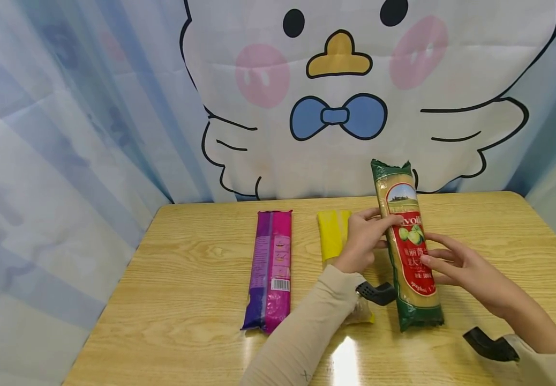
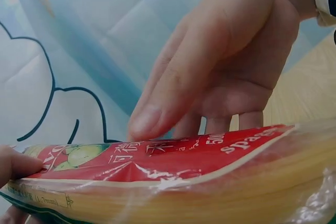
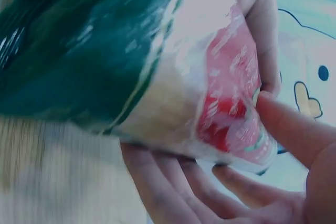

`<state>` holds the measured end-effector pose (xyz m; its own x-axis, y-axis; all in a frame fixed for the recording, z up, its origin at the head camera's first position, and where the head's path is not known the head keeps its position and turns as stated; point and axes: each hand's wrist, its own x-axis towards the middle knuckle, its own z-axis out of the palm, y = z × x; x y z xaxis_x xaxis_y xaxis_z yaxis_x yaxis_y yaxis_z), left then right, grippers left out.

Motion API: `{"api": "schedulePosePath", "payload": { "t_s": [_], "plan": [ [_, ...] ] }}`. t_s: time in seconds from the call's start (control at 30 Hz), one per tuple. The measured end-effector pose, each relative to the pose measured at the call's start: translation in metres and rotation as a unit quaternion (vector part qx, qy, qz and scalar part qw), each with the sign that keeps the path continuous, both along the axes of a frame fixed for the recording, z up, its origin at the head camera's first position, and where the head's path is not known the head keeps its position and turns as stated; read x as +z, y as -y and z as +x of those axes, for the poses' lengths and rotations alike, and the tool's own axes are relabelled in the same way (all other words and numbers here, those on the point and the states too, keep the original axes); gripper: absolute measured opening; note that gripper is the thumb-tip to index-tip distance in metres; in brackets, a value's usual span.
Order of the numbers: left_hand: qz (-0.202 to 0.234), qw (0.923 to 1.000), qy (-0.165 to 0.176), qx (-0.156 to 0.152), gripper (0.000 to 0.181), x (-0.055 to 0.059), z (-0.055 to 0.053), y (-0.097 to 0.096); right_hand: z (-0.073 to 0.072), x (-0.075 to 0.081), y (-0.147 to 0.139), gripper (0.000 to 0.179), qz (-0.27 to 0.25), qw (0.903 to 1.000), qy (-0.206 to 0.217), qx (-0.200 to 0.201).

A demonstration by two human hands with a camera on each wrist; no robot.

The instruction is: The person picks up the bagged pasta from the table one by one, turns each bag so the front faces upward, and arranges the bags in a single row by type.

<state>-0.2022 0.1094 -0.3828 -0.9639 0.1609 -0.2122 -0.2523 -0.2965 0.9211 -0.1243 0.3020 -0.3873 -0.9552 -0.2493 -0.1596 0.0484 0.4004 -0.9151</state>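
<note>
A spaghetti pack [image 1: 410, 252] with green ends and a red label is held between both hands, tilted, its upper end overlapping the curtain in the head view. My left hand [image 1: 362, 241] grips its upper left side, thumb across the label and the other fingers behind. On the opposite edge, lower down, my right hand [image 1: 466, 271] holds it with the thumb on the front. The left wrist view shows the right hand's thumb [image 2: 149, 121] at the printed label. Seen from the right wrist, several fingers [image 3: 157, 182] lie under the pack.
A yellow pack [image 1: 331, 233] lies partly hidden behind the left forearm. Left of it, a purple and pink pack [image 1: 270, 268] lies on the wooden table [image 1: 186, 279]. A curtain [image 1: 268, 155] with a cartoon print hangs behind the table's far edge.
</note>
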Motion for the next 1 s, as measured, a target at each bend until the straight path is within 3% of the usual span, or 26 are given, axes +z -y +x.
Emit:
{"api": "schedulePosePath", "payload": {
  "t_s": [0.27,0.4,0.53,0.7,1.0],
  "plan": [
    [0.019,0.9995,-0.008,-0.022,0.023,-0.006,-0.001,0.000,-0.002,-0.005,-0.004,0.067,-0.048,0.9972,0.032,-0.048],
    [0.028,0.9985,-0.016,-0.044,0.023,-0.009,-0.003,0.001,-0.002,-0.003,-0.005,0.058,-0.057,0.9955,0.027,-0.071],
    [0.011,0.9975,-0.033,-0.062,0.026,-0.011,-0.002,0.002,-0.002,-0.002,-0.006,0.047,-0.094,0.9931,0.012,-0.069],
    [-0.002,0.9973,-0.043,-0.059,0.029,-0.011,-0.001,0.005,-0.002,0.001,-0.007,0.047,-0.150,0.9876,-0.013,-0.042],
    [0.012,0.9990,-0.012,-0.041,0.028,-0.008,-0.002,0.010,-0.003,0.002,-0.011,0.048,-0.151,0.9872,-0.018,-0.048]
  ]
}}
